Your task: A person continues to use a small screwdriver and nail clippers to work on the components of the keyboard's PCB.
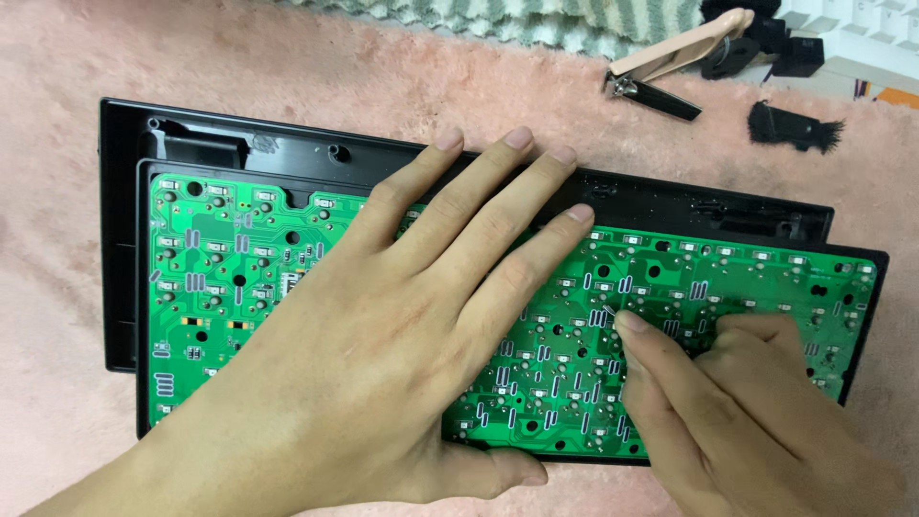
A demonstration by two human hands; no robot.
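A person's left hand [383,325] lies flat and spread on a green circuit board [230,278], palm down, its grip released, fingers reaching to the board's far edge and thumb hooked over the near edge. Just to the right of it, the right hand [737,402] rests on the same board with fingers curled and the index fingertip [630,322] pressed against a small metal piece among the solder points; whether its grip pinches that piece cannot be told. The board sits under both hands, set slightly askew in a black plastic keyboard case [124,239], whose rim shows beyond the left hand's fingertips and out to that hand's left. Case and board lie on a pink fluffy cover [402,86] that spreads all around the hands. Well beyond the right hand, toward the far edge of the scene, sits a pink-handled tool with a black tip [670,62], and just right of it a small black brush [795,127]. Farther off again is a grey-and-white striped cloth [536,19], and at the far right corner the edge of a white keyboard [862,38].
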